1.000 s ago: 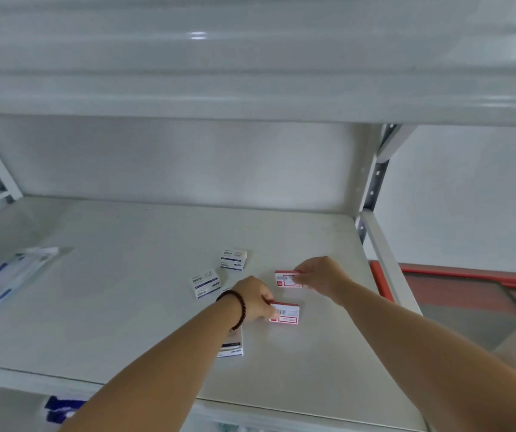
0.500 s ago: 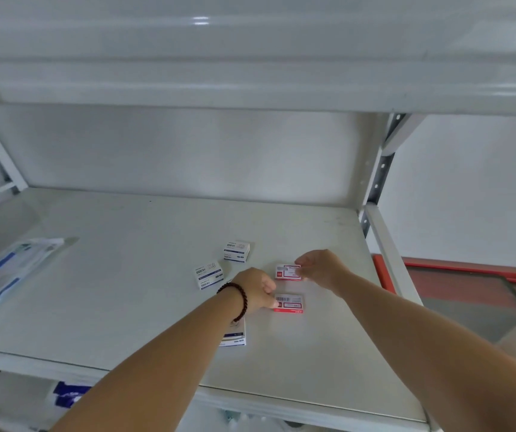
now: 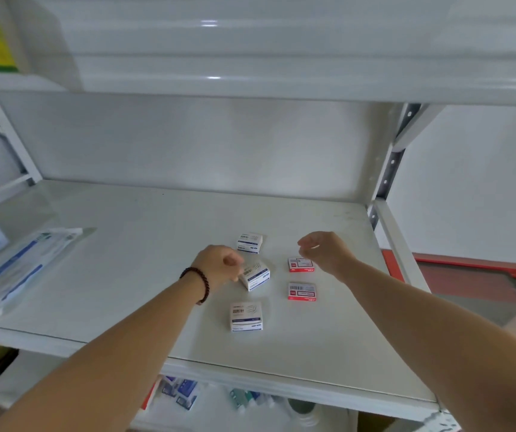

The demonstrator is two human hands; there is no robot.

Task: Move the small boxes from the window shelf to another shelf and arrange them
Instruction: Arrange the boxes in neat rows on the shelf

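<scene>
boxes: 3 white/blue (image 3: 250,243), 2 red/white (image 3: 302,291), flat on shelf (image 3: 125,275) | L hand (image 3: 219,265) fingers clamped on mid white box (image 3: 255,275) | R hand (image 3: 325,251) above far red box (image 3: 300,265), fingers curled, holding nothing

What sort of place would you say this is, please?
Probably a stockroom or supply store: white metal shelving, small labelled boxes laid out on the shelf, and sealed packets at the left.
</scene>
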